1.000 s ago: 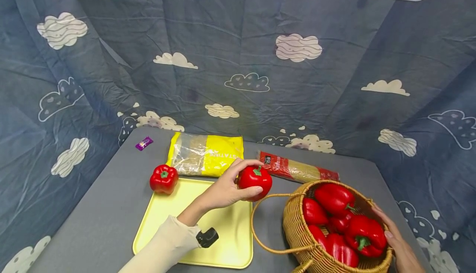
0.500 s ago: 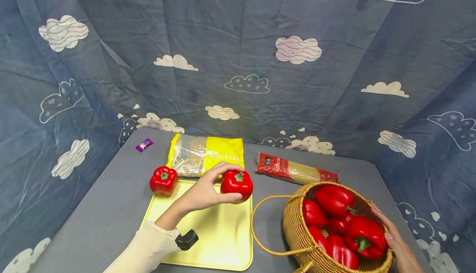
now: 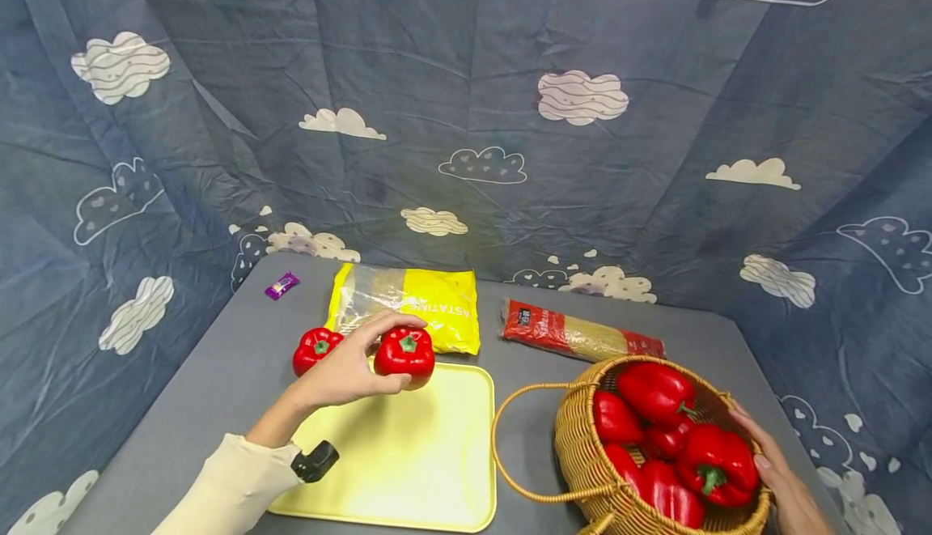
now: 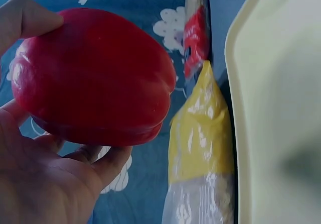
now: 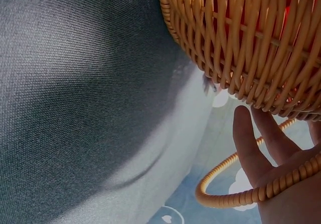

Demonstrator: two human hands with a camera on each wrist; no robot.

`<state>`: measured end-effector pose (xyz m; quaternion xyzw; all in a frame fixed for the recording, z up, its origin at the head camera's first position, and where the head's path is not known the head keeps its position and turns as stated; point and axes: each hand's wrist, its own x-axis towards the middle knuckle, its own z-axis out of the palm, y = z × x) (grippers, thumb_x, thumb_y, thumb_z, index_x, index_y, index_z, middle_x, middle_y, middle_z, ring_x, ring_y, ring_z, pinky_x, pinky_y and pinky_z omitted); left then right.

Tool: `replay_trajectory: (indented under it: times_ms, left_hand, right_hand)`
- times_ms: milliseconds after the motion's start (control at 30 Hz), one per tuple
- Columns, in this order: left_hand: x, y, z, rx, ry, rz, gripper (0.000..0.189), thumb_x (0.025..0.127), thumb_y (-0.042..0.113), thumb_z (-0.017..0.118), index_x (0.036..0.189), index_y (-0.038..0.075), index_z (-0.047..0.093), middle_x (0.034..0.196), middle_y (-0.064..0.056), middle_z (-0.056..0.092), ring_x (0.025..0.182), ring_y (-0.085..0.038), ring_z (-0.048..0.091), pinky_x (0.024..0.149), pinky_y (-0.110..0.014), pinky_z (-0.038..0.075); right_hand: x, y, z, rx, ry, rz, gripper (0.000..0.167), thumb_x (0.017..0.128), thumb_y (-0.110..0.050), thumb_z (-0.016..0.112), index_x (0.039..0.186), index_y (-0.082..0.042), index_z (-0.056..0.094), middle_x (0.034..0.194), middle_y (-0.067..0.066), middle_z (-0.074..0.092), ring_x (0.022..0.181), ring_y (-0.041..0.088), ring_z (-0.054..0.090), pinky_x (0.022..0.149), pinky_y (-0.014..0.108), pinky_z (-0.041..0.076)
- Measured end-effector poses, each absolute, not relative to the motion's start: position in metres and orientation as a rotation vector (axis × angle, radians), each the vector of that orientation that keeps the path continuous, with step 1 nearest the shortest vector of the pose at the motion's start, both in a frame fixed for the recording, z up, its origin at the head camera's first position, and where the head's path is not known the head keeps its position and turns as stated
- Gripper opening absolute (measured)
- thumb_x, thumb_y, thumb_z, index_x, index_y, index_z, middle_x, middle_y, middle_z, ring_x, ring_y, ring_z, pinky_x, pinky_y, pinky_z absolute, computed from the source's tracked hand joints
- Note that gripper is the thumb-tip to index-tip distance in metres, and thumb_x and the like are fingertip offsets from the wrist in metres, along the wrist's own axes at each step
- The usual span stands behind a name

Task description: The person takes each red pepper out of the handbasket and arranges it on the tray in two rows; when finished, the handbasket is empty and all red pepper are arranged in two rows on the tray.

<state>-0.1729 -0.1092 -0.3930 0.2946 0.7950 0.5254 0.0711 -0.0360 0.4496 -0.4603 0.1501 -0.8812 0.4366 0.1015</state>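
Note:
In the head view my left hand (image 3: 349,371) holds a red bell pepper (image 3: 405,355) by its sides, thumb in front and fingers behind, above the yellow tray (image 3: 408,470). The left wrist view shows the pepper's smooth red underside (image 4: 100,78) between thumb and fingers. A second bell pepper (image 3: 315,346) rests at the tray's far left corner, partly covered by the left hand. My right hand (image 3: 782,478) rests against the right side of a wicker basket (image 3: 582,438). Its extended fingers (image 5: 246,133) touch the basket's outside, and a wicker handle (image 5: 235,199) crosses the hand. Several red bell peppers (image 3: 717,462) lie inside.
A yellow pasta bag (image 3: 444,300) lies behind the tray, with a red spaghetti packet (image 3: 575,333) to its right. A small purple wrapped sweet (image 3: 281,285) sits at the back left of the grey table (image 3: 196,405). A cloud-patterned curtain (image 3: 408,57) surrounds the table.
My left hand has moved left across the tray, carrying the bell pepper from near the spaghetti packet to close beside the second pepper. My right hand has stayed at the basket.

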Motion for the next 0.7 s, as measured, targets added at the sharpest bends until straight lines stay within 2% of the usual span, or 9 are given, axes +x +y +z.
replay_trajectory:
  times_ms: [233, 433, 533, 700]
  left_hand:
    - [-0.184, -0.125, -0.389, 0.939, 2.418, 1.518, 0.062, 0.078, 0.013, 0.077, 0.136, 0.023, 0.056, 0.135, -0.009, 0.052, 0.119, -0.03, 0.053, 0.091, -0.035, 0.055]
    - [-0.194, -0.137, -0.385, 0.981, 2.519, 1.325, 0.065, 0.075, 0.014, 0.078, 0.137, 0.021, 0.057, 0.128, -0.009, 0.05, 0.111, -0.028, 0.056, 0.088, -0.033, 0.055]
    - [-0.198, -0.14, -0.386, 1.006, 2.543, 1.272, 0.065, 0.073, 0.012, 0.08, 0.135, 0.018, 0.059, 0.126, -0.008, 0.052, 0.111, -0.026, 0.058, 0.089, -0.032, 0.055]
    - [-0.205, -0.144, -0.389, 1.042, 2.507, 1.242, 0.064, 0.074, 0.014, 0.083, 0.134, 0.012, 0.06, 0.128, -0.009, 0.053, 0.114, -0.029, 0.057, 0.091, -0.034, 0.055]
  right_hand:
    - [-0.038, 0.452, -0.464, 0.542, -2.525, 1.308, 0.055, 0.101, 0.005, 0.017, 0.156, 0.003, 0.023, 0.162, -0.021, 0.02, 0.144, -0.013, 0.016, 0.107, 0.0, 0.012]
    - [-0.034, 0.449, -0.462, 0.414, -2.617, 1.306, 0.053, 0.104, -0.002, 0.017, 0.158, -0.002, 0.02, 0.158, -0.03, 0.018, 0.139, -0.018, 0.015, 0.102, -0.002, 0.013]
    - [-0.034, 0.447, -0.46, 0.479, -2.565, 1.333, 0.053, 0.103, 0.001, 0.016, 0.155, 0.006, 0.02, 0.161, -0.024, 0.018, 0.143, -0.014, 0.015, 0.106, 0.0, 0.013]
    - [-0.034, 0.448, -0.458, 0.509, -2.564, 1.32, 0.053, 0.102, 0.004, 0.017, 0.155, 0.008, 0.021, 0.163, -0.02, 0.018, 0.145, -0.013, 0.014, 0.107, 0.0, 0.013]
